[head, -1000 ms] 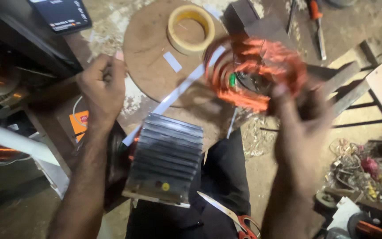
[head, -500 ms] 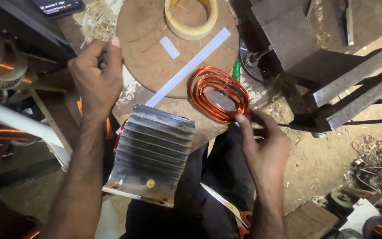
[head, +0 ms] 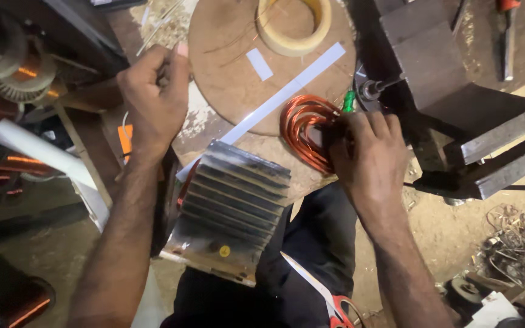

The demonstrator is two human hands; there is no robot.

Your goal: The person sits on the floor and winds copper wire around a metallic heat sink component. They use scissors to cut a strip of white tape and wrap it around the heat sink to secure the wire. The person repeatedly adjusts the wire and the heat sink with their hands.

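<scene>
- Round wooden board [head: 238,91], far centre, lies flat; it bears a roll of tape [head: 293,21] at its far edge, a long white paper strip [head: 274,103] running diagonally, and a small white slip [head: 259,64] just left of the strip.
- Dark metal machine frame [head: 445,73] stands at far right; a shaft [head: 375,89] projects from it toward the board; a green part [head: 349,100] sits just beside the shaft.
- Finned metal motor housing [head: 229,212], near centre, rests on the person's lap, tilted; its ribs face up.
- Right hand [head: 369,155] is closed on the copper wire coil [head: 305,130]; fingers curl over the coil's right side; the coil lies at the board's near right edge, just left of the shaft.
- Left hand [head: 153,97] is loosely fisted at the board's left edge, thumb up; what it grips, if anything, cannot be told.
- Scissors [head: 329,297], red handles, lie on the lap, near right of the housing.
- Wound motor parts [head: 7,67] are stacked at far left.
</scene>
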